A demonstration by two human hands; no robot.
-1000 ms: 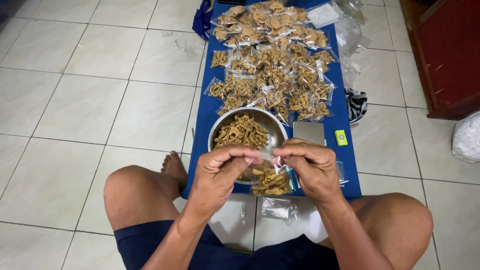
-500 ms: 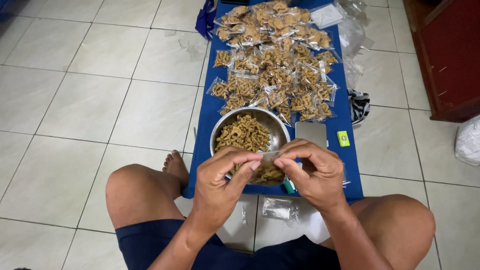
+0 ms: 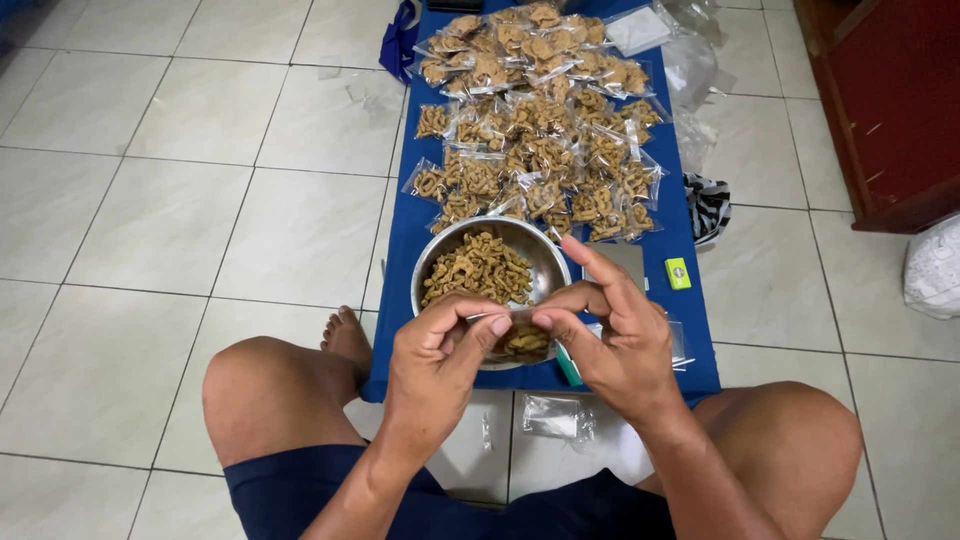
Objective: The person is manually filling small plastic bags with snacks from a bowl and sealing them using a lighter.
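I sit cross-legged on a tiled floor. My left hand (image 3: 440,350) and my right hand (image 3: 610,340) together pinch the top edge of a small clear plastic bag (image 3: 522,340) filled with brown fried snacks, held just over the near rim of a round steel bowl (image 3: 540,250). The bowl holds a heap of loose brown snacks (image 3: 478,268). Beyond it, a blue cloth (image 3: 400,250) carries a pile of several filled snack bags (image 3: 535,120).
A grey flat device (image 3: 625,262) and a small yellow-green object (image 3: 678,273) lie right of the bowl. Empty clear bags (image 3: 556,416) lie by my knees and further empty plastic bags (image 3: 690,70) lie at the cloth's far right. A dark red cabinet (image 3: 880,100) stands at right.
Both hands have drawn closer together on the small bag, and it now sits lower between my fingers over the bowl's near rim. My right index finger has lifted.
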